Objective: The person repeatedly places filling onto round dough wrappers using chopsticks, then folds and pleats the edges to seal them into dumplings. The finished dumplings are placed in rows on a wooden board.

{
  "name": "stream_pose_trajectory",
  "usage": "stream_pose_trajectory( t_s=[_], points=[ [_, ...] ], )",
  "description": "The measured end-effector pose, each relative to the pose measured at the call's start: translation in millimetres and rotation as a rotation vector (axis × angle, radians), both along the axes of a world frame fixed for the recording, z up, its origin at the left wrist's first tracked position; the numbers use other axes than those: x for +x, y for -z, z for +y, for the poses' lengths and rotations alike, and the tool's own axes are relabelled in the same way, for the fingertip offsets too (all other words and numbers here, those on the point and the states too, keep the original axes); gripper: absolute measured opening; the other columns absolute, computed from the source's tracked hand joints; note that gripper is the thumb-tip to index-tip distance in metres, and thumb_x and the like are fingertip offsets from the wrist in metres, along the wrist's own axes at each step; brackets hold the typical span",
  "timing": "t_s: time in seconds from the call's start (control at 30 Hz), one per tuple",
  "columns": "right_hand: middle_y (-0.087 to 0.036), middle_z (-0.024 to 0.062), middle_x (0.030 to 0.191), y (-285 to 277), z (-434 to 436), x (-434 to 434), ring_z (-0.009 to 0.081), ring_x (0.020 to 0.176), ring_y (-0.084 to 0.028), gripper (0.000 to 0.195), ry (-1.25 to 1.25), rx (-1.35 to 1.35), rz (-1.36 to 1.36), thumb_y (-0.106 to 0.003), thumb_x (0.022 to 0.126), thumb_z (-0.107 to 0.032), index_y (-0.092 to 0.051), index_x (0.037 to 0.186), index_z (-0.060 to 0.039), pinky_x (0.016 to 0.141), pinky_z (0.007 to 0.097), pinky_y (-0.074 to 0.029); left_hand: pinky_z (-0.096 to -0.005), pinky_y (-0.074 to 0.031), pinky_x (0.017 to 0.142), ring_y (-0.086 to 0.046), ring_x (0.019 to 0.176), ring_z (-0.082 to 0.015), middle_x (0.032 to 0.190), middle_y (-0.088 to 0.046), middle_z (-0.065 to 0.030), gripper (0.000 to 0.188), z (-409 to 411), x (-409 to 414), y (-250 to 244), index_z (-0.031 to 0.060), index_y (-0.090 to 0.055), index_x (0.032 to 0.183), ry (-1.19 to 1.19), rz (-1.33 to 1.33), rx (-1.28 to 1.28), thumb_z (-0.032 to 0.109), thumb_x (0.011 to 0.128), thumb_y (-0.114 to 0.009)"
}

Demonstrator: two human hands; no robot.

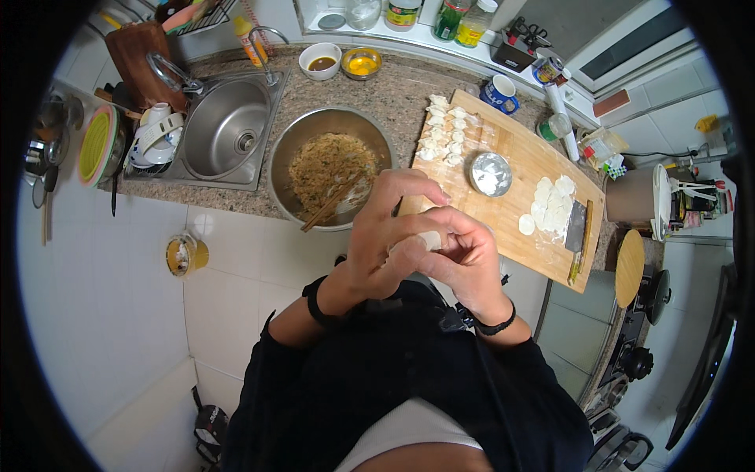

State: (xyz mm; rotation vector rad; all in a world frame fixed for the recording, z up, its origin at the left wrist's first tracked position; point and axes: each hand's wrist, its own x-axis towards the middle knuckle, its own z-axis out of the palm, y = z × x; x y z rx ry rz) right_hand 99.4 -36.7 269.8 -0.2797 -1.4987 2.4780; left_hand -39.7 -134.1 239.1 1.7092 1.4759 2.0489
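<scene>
Between my two hands is a dumpling (431,239), its pale wrapper partly hidden by the fingers. My left hand (386,242) curls around it from the left, and my right hand (475,253) pinches it from the right. Both hands carry traces of flour. Beyond my left hand, a large steel bowl (282,154) holds minced filling (330,159), with wooden chopsticks (333,202) resting in it. On the wooden board (507,150) ahead of my right hand are rows of folded dumplings (436,130), a small steel bowl of flour (491,174) and overlapping round wrappers (551,203).
A dough scraper (576,227) and a thin stick (584,242) lie at the board's right end. A blue mug (499,94) stands behind the board. Left are a steel sink (221,130), a white bowl (320,61) of dark liquid and a bowl with egg yolk (361,63).
</scene>
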Motion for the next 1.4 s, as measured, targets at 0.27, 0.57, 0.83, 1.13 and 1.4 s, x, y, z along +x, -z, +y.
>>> stream_pose_trajectory(
  t_s=[0.27, 0.57, 0.83, 1.13, 1.4],
  points=[
    [-0.068, 0.0101, 0.118, -3, 68, 28, 0.0142, 0.109, -0.067, 0.033, -0.03, 0.062, 0.035, -0.071, 0.089, 0.01, -0.061, 0.12, 0.0042, 0.091, 0.028, -0.056, -0.046, -0.043, 0.098, -0.057, 0.113, -0.0351, 0.124, -0.062, -0.0166, 0.06, 60, 12, -16, 0.0023, -0.064, 0.129, -0.1, 0.237, -0.082, 0.048, 0.091, -0.064],
    [-0.068, 0.0049, 0.113, 84, 148, 54, 0.0095, 0.099, -0.067, 0.033, 0.195, 0.35, -0.167, -0.075, 0.088, 0.003, -0.065, 0.12, -0.0012, 0.083, 0.0245, -0.055, -0.0353, -0.053, 0.08, -0.066, 0.092, -0.0271, 0.104, -0.067, -0.0118, 0.03, 108, 36, 55, 0.0038, -0.072, 0.105, -0.127, 0.009, -0.401, 0.005, 0.078, -0.083],
    [-0.069, 0.0135, 0.106, 217, 175, 77, 0.0237, 0.097, -0.074, 0.027, 0.23, 0.543, -0.463, -0.072, 0.089, 0.001, -0.066, 0.116, -0.001, 0.085, 0.0329, -0.06, -0.0361, -0.057, 0.077, -0.07, 0.09, -0.027, 0.101, -0.071, -0.0086, 0.017, 138, 57, 202, 0.0034, -0.073, 0.1, -0.163, -0.038, -0.72, 0.005, 0.084, -0.076],
    [-0.067, 0.0081, 0.089, 288, 174, 84, 0.0304, 0.082, -0.066, 0.017, 0.385, 1.083, -0.479, -0.075, 0.082, -0.009, -0.073, 0.099, -0.0068, 0.071, 0.0395, -0.054, -0.0402, -0.052, 0.082, -0.065, 0.092, -0.03, 0.1, -0.07, -0.0079, 0.022, 150, 59, 259, 0.0051, -0.074, 0.1, -0.187, 0.154, -0.725, 0.005, 0.079, -0.079],
    [-0.066, 0.0048, 0.086, 290, 180, 79, 0.0264, 0.082, -0.064, 0.012, 0.425, 1.21, -0.36, -0.077, 0.077, -0.011, -0.073, 0.088, -0.009, 0.072, 0.0381, -0.054, -0.0391, -0.048, 0.083, -0.063, 0.09, -0.027, 0.097, -0.071, -0.0051, 0.023, 149, 53, 267, 0.0078, -0.074, 0.098, -0.146, 0.245, -0.695, 0.004, 0.076, -0.079]
  ],
)
